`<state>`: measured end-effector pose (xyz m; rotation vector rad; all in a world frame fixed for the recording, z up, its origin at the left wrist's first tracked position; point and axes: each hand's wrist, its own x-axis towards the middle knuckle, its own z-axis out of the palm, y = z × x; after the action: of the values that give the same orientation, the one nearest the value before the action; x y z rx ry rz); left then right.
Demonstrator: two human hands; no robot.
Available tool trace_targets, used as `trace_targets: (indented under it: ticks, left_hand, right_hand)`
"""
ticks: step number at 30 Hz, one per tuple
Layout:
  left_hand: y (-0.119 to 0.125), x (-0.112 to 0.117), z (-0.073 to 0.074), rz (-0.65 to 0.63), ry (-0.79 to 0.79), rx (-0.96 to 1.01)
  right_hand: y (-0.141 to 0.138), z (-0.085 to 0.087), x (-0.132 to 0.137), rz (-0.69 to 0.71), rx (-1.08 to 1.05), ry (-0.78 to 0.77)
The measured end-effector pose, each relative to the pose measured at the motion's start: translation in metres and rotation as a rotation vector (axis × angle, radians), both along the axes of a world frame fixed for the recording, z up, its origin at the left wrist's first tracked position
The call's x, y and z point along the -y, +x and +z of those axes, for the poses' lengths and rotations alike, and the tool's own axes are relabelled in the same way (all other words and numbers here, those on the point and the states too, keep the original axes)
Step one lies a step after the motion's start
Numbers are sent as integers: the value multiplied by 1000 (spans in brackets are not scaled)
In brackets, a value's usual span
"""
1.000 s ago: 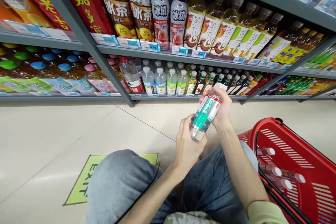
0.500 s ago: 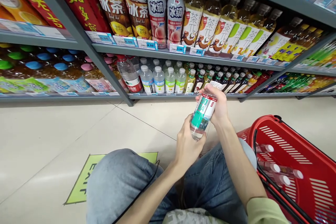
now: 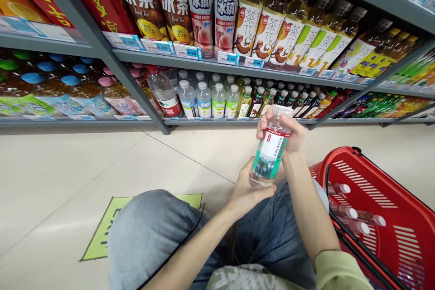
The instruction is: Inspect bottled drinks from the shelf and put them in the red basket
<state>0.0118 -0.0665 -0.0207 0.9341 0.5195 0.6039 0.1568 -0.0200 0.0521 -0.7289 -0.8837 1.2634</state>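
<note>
A clear plastic water bottle (image 3: 270, 156) with a white cap and a green, white and red label is held tilted in front of my knees. My left hand (image 3: 246, 188) supports its bottom end, thumb stretched beneath the base. Around the neck, just below the cap, the fingers of my right hand (image 3: 292, 133) are wrapped. The label's white panel with small print and a mountain picture faces me. To the right stands a red shopping basket (image 3: 408, 199) with several white-capped clear bottles (image 3: 356, 213) lying in it.
Ahead, a grey shelf unit (image 3: 238, 69) carries tea bottles (image 3: 248, 18) on its middle level. Below stand small drink bottles (image 3: 204, 99) and a large red-capped water bottle (image 3: 165, 93). A green exit sign (image 3: 98, 231) is on the floor at my left knee.
The bottle has been turned about its length, so a different side of the label shows. Both hands have shifted slightly right with it, and my view has moved a little.
</note>
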Motion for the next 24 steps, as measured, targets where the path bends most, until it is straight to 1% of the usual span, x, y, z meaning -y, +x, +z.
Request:
trace_targets:
  ticks: [2, 4, 9, 11, 19, 24]
  left_hand:
    - [0, -1, -2, -45, -22, 26]
    - [0, 0, -3, -50, -26, 27]
    - [4, 6, -5, -35, -132, 2]
    - [4, 7, -5, -16, -159, -6]
    - [6, 11, 2, -3, -185, 27]
    - [6, 12, 3, -4, -183, 43]
  right_hand:
    - [1, 1, 2, 26, -16, 52]
    - [1, 2, 3, 57, -24, 71]
    - [2, -2, -2, 62, -45, -71]
    - [1, -4, -4, 63, -51, -102]
    - [1, -2, -4, 46, -11, -136]
    - [2, -3, -4, 66, -44, -148]
